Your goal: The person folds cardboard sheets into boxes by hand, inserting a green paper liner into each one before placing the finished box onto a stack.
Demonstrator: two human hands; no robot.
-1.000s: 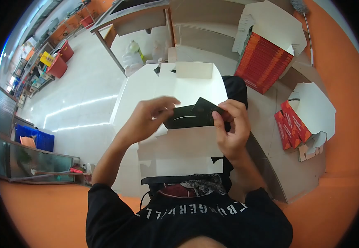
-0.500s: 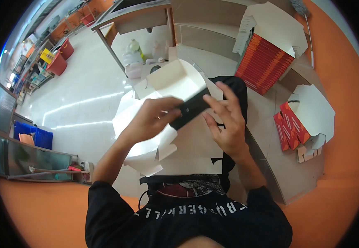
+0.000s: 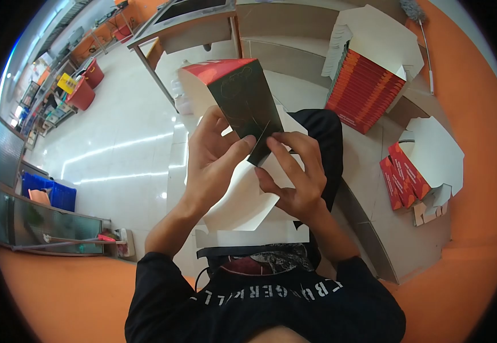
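In front of my lap is a partly folded cardboard box (image 3: 245, 97), with a black printed side, a red panel on top and a cream inside. My left hand (image 3: 211, 163) grips its lower left part, the thumb pressed on the black side. At the lower right, my right hand (image 3: 297, 171) has its fingertips on the edge of the black panel, by a seam or flap. A white flap curves down below both hands. Under it a pale cardboard sheet (image 3: 254, 237) lies across my lap.
A tall stack of red flat cartons (image 3: 365, 86) stands on the step at right. Nearer are a few red folded cartons (image 3: 405, 177) with white flaps. A metal-framed table (image 3: 185, 28) is ahead, a blue crate (image 3: 60, 191) at far left.
The box has turned and tipped up, so its black side and red panel now show. My left hand has turned palm inward; my right hand has moved down along the box edge.
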